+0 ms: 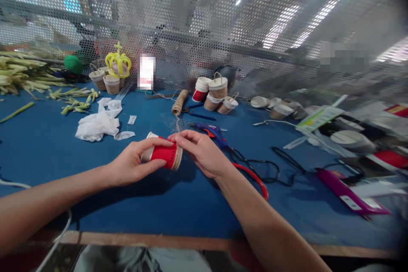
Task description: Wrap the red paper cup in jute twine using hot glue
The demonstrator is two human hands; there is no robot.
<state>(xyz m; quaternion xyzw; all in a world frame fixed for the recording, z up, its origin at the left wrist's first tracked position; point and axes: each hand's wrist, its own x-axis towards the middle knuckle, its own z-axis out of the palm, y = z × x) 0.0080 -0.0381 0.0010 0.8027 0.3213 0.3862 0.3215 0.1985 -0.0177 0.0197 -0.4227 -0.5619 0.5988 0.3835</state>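
Observation:
A red paper cup [163, 156] lies on its side just above the blue table [44, 144], its rim end wrapped in brown twine. My left hand [132, 165] is closed around the cup's body. My right hand [200, 152] pinches the twine at the cup's rim, fingers pressed together. A strand of twine runs from the cup up to a twine spool [179, 102] farther back.
A blue glue gun [212, 131] with a black cord lies right of my hands. White plastic wrap [97, 125] sits left. Twine-wrapped cups [216, 92] and a yellow crown [118, 63] stand by the mesh wall. Green stalks [22, 74] far left; clutter far right.

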